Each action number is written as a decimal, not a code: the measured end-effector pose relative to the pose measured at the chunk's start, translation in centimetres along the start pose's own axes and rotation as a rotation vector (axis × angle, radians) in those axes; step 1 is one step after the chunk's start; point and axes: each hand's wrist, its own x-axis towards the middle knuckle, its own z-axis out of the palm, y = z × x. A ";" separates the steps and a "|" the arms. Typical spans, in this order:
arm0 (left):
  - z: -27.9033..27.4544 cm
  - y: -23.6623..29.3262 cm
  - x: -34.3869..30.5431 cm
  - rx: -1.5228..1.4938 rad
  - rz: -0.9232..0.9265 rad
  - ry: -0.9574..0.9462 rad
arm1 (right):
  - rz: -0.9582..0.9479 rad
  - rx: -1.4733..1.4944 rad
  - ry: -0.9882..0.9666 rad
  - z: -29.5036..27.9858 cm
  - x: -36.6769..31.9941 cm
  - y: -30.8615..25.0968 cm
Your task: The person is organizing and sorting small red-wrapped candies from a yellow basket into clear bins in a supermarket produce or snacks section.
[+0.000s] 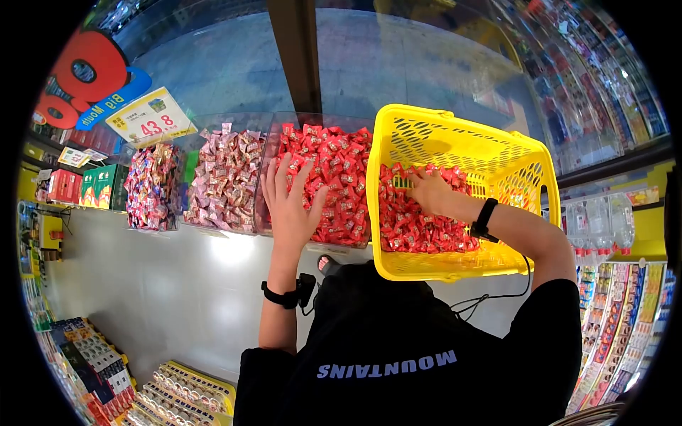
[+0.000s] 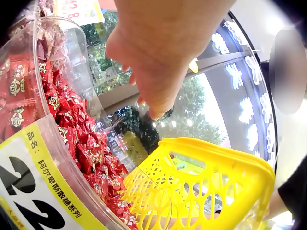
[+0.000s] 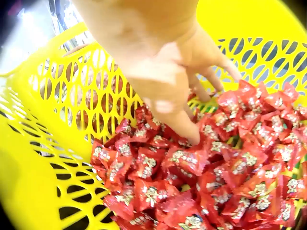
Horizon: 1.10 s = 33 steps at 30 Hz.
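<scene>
My right hand (image 1: 430,193) reaches down into a yellow shopping basket (image 1: 462,266), its thumb and fingers spread apart. Its fingertips (image 3: 192,134) touch a heap of red-wrapped candies (image 3: 192,187) covering part of the basket floor. Over the edge of a clear bin (image 1: 264,177) my left hand (image 1: 290,202) hovers with fingers extended and nothing in them. That bin is full of the same red candies (image 1: 334,177). In the left wrist view the left hand (image 2: 158,62) hangs above the bin and the basket.
Left of the red candies stand bins of pink-wrapped candies (image 1: 226,177) and mixed-colour candies (image 1: 150,188). A price sign (image 1: 150,118) rises behind them. A yellow label (image 2: 43,187) marks the red candies' bin front. Shelves of goods (image 1: 618,312) line the right side.
</scene>
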 end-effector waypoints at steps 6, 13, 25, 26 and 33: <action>0.5 -0.2 -0.4 -0.012 -0.010 -0.004 | -0.099 -0.173 0.316 5.9 2.2 1.7; -0.2 0.9 0.3 -0.102 0.006 -0.021 | -0.019 0.403 0.170 -2.9 0.9 2.1; -1.6 7.7 3.5 -0.324 0.221 -0.164 | -0.312 0.963 0.557 -15.1 -6.4 -2.4; -1.3 7.7 3.4 -0.324 0.242 -0.147 | -0.333 0.965 0.601 -15.1 -6.3 -2.7; -1.8 5.3 3.7 -0.269 0.168 0.045 | -0.287 0.924 0.778 -14.7 -5.3 -2.4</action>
